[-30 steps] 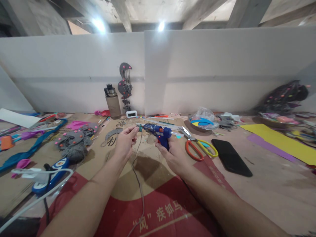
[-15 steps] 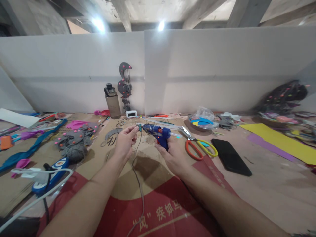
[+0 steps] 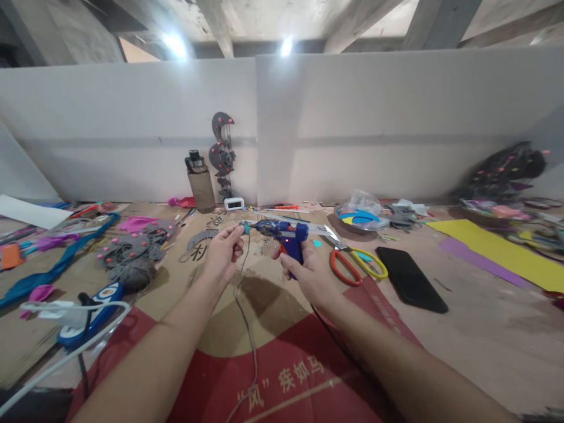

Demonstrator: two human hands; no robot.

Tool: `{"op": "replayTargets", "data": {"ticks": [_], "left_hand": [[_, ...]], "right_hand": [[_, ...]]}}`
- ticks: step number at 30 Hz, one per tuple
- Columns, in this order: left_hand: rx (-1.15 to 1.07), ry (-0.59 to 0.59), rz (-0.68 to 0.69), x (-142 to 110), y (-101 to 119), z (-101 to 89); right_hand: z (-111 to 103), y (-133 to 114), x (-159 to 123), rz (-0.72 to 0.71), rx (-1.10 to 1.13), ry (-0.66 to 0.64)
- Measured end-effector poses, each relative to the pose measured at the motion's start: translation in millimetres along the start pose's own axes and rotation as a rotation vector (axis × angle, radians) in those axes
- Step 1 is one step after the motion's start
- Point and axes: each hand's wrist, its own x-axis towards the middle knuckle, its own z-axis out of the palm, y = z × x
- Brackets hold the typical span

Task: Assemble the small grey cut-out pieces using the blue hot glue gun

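Observation:
My right hand (image 3: 304,267) is wrapped round the grip of a blue hot glue gun (image 3: 286,232), its nozzle pointing left. A small red light glows on the gun's side. Between the thumb and fingertips of my left hand (image 3: 225,249) is a small green piece (image 3: 246,227), too small to make out its exact kind. The nozzle tip is close against this piece; whether they touch I cannot tell. A grey cord (image 3: 247,317) hangs from the green piece and trails down over the printed cardboard (image 3: 211,329).
Scissors (image 3: 346,267) with red and yellow handles and a black phone (image 3: 409,279) lie right of my hands. A bottle (image 3: 200,188) and small white clock (image 3: 234,204) stand at the back. Grey yarn pieces (image 3: 134,261), a blue power strip (image 3: 94,317) and a white cable sit left.
The glue gun has tilted and shifted slightly right, and the fingers of my right hand have moved on its trigger area. My left hand still pinches the green piece, nearly unmoved.

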Motion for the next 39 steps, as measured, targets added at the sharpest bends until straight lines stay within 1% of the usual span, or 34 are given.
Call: {"op": "replayTargets", "data": {"ticks": [3,4,6,8,9,12,13,14,15,17,18,19,20,23,24,25,26,28,29,31,35,37,39], "left_hand": [[-0.03,0.017,-0.014,1.9,-1.2,-1.4],[-0.031,0.022,-0.011,2.1,-1.6,-1.5],[-0.014,0.019,-0.004,1.5,-2.0,-1.2],[0.018,0.002,0.003,-0.1,-2.3,0.0],[0.033,-0.008,0.007,-1.2,-2.4,0.8],[0.063,-0.036,0.023,-4.0,-2.6,3.1],[0.07,-0.044,0.027,-4.7,-2.5,3.7],[0.075,-0.05,0.032,-5.1,-2.4,4.2],[0.079,-0.055,0.037,-5.3,-2.3,4.7],[0.082,-0.057,0.052,-5.5,-2.1,5.5],[0.085,-0.054,0.063,-5.7,-2.1,6.0],[0.092,-0.049,0.079,-5.9,-2.2,6.6],[0.106,-0.045,0.097,-6.4,-2.5,7.2],[0.177,-0.051,0.153,-8.8,-4.2,9.8],[0.2,-0.059,0.169,-9.9,-4.8,10.8],[0.217,-0.068,0.181,-11.0,-5.2,11.8],[0.227,-0.077,0.192,-12.0,-5.3,12.7],[0.235,-0.089,0.202,-13.9,-4.8,14.4],[0.235,-0.09,0.199,-14.7,-4.1,15.0],[0.23,-0.078,0.187,-15.8,-2.3,16.0],[0.185,-0.059,0.164,-16.4,0.6,17.5],[0.174,-0.069,0.153,-16.4,0.7,18.1],[0.169,-0.076,0.138,-16.7,0.2,18.6]], "right_hand": [[-4.2,2.5,5.6,0.093,0.241,0.019],[-7.0,4.0,8.5,0.117,0.27,0.047],[-14.5,9.1,15.5,0.176,0.211,0.124],[-23.0,16.5,23.0,0.247,-0.005,0.178],[-27.0,20.5,26.3,0.283,-0.136,0.171],[-36.3,30.2,31.7,0.365,-0.568,0.056],[-38.5,32.0,31.6,0.35,-0.711,0.027],[-40.2,32.8,30.8,0.304,-0.845,0.026],[-41.3,32.6,29.3,0.236,-0.958,0.058],[-41.5,29.4,25.7,0.076,-1.084,0.191],[-39.9,26.7,23.9,0.006,-1.073,0.253],[-36.8,23.4,22.5,-0.039,-1.006,0.295],[-31.9,20.0,21.5,-0.071,-0.896,0.31],[-7.9,9.9,21.7,-0.101,-0.412,0.217],[2.0,7.1,22.9,-0.101,-0.248,0.171],[11.7,4.7,24.6,-0.089,-0.09,0.154],[20.7,2.9,26.7,-0.053,0.035,0.108],[34.3,1.1,31.0,0.033,0.177,0.043],[38.5,1.1,32.8,0.062,0.212,0.027],[41.9,2.3,35.4,0.071,0.21,0.05],[36.4,3.1,35.6,-0.062,0.005,0.167],[32.5,0.7,33.9,-0.128,-0.098,0.173],[29.9,-2.6,32.1,-0.158,-0.176,0.164]]}}
